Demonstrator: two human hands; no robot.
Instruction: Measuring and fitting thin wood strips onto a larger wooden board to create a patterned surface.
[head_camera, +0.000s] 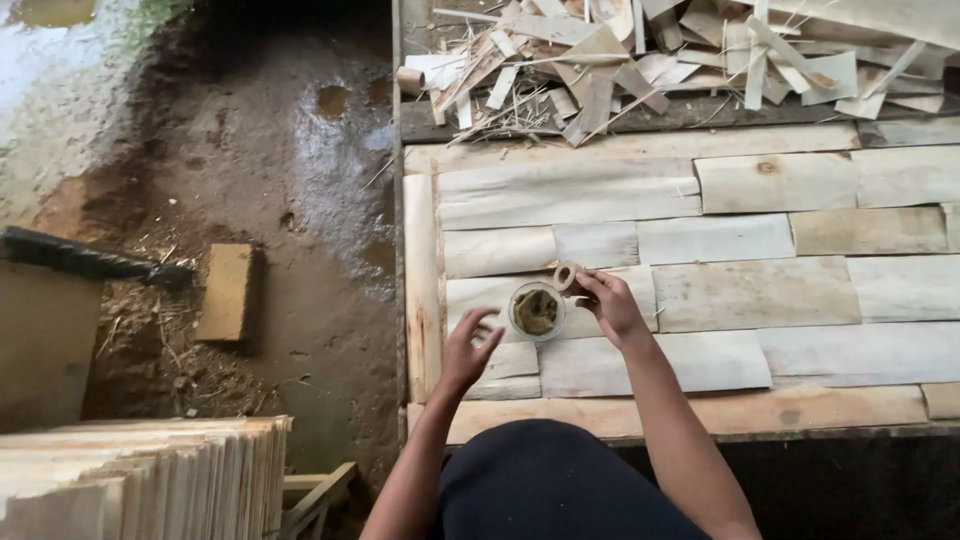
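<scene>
Pale wood veneer sheets (750, 295) lie side by side in rows on a work table. A small round container (537, 311) with dark contents stands on them near the table's left end. My right hand (605, 302) is at the container's right rim and pinches a small roll of tape (565, 275) just above it. My left hand (468, 345) hovers left of the container, fingers spread, holding nothing.
Veneer scraps and splinters (640, 60) are heaped at the table's far edge. Wet muddy ground (290, 180) lies to the left, with a wooden block (227, 292) on it. A stack of veneer sheets (140, 475) stands at the lower left.
</scene>
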